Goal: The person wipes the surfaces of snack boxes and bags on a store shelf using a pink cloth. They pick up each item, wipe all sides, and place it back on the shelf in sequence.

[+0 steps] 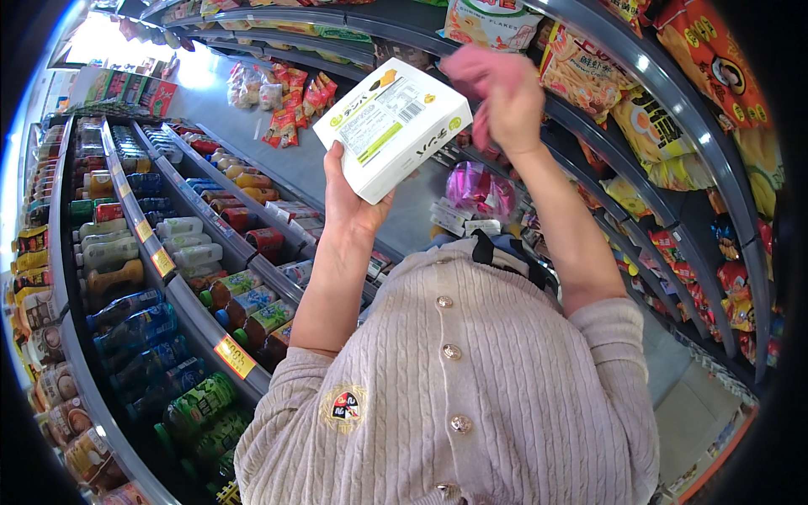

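My left hand [358, 202] grips a white cardboard box [391, 126] by its lower left corner, thumb on the printed face. The box is tilted and bears writing, a barcode and green marks. In my right hand [516, 117] is a crumpled pink cloth [483, 72], blurred, just right of the box's upper corner. I cannot tell whether the cloth touches the box.
Shelves of bottled drinks [148, 334] run along the left. Bagged snacks [584, 72] fill the shelves at right. On the aisle floor lie red snack packets [293, 104], a shiny purple package [481, 189] and white boxes [449, 218].
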The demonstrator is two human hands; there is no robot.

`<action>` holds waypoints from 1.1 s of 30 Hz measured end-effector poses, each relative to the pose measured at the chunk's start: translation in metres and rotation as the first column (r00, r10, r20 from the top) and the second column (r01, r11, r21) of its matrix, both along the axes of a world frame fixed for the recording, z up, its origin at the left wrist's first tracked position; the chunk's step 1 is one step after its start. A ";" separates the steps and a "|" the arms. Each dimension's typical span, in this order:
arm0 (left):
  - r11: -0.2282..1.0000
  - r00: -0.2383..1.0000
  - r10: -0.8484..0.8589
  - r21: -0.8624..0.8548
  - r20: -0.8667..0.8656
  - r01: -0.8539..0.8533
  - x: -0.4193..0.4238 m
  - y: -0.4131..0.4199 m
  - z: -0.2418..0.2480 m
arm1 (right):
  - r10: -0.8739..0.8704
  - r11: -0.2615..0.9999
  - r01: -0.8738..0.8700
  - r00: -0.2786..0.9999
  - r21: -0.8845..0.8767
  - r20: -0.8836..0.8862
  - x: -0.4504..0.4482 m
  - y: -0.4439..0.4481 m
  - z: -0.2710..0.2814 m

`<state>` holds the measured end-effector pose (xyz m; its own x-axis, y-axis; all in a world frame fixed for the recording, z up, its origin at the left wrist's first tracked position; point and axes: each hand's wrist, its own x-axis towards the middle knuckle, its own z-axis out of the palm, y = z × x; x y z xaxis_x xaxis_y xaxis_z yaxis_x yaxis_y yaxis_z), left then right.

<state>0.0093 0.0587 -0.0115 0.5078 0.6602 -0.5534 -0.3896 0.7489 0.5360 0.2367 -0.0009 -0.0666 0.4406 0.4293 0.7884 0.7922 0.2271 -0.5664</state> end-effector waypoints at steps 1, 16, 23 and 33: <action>1.000 0.999 0.015 0.010 -0.043 -0.014 0.002 -0.001 0.000 | -0.003 0.995 0.029 0.962 0.092 -0.272 -0.006 0.000 0.014; 0.411 0.913 0.261 0.892 -0.315 0.190 -0.007 -0.036 -0.044 | 0.117 0.881 -0.450 0.506 -0.146 -0.855 -0.011 -0.019 0.060; 0.038 0.890 0.385 0.968 -0.245 0.250 -0.009 -0.036 -0.062 | 0.383 0.913 -0.363 0.920 -0.186 0.081 -0.055 -0.029 0.061; -0.234 0.850 0.502 0.920 -0.162 0.314 0.002 -0.034 -0.049 | 0.021 0.893 -0.401 0.491 -0.205 -0.871 -0.029 -0.064 0.046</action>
